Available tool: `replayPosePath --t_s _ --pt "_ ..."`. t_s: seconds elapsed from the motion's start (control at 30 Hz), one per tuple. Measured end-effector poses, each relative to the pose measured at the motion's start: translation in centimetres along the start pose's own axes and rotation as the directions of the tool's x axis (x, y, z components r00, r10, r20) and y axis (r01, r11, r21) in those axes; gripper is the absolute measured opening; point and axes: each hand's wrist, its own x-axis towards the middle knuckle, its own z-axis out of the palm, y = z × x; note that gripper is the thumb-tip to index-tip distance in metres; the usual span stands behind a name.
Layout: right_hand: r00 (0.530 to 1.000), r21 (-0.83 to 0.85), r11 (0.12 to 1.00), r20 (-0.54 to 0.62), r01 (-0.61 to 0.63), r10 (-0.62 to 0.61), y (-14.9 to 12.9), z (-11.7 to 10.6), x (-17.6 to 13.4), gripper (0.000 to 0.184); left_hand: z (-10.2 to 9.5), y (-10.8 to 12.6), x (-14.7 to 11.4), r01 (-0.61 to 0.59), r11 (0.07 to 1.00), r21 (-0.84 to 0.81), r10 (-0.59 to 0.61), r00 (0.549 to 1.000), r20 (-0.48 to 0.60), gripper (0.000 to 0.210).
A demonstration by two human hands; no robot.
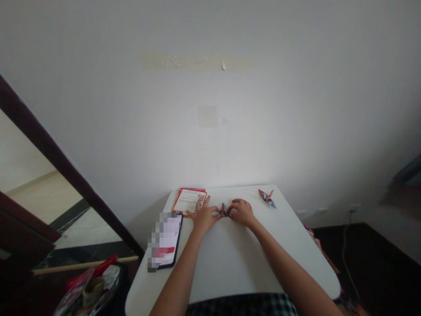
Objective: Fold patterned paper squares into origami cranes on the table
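Note:
A small folded paper figure (pixel 224 209), coloured and pointed at the top, stands on the white table between my hands. From its left side, my left hand (pixel 204 218) pinches it with thumb and forefinger, while its other fingers spread toward the printed sheets (pixel 188 199). My right hand (pixel 243 213) grips the opposite side, fingers curled in. The fingertips hide the figure's lower sides. Farther right, a finished-looking origami crane (pixel 267 199) in red, blue and white lies by itself near the back edge.
The white table (pixel 226 267) has rounded corners and meets the wall (pixel 263 109) at its far edge. A phone (pixel 167 243) with a lit screen lies at the left edge. On the floor at left is a bin (pixel 94 292) holding rubbish. A cable (pixel 344 250) hangs at right.

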Motion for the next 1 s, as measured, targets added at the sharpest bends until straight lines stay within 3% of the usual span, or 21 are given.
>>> replayPosePath --t_s 0.43,0.8,1.0 --pt "0.983 0.005 0.993 -0.143 0.116 -0.115 0.0 0.3 -1.8 0.027 0.5 -0.5 -0.4 -0.044 0.999 -0.019 0.042 0.998 -0.053 0.025" --pt "0.974 0.023 0.981 -0.127 0.193 -0.188 0.8 -0.1 -1.6 0.024 0.9 -0.2 -0.2 0.008 1.0 -0.011 -0.009 0.999 -0.053 0.022" --pt "0.977 0.016 0.985 -0.124 0.174 -0.171 0.8 -0.2 -1.4 0.02 0.8 -0.1 -0.2 0.014 1.0 -0.027 -0.015 0.999 -0.052 0.022"
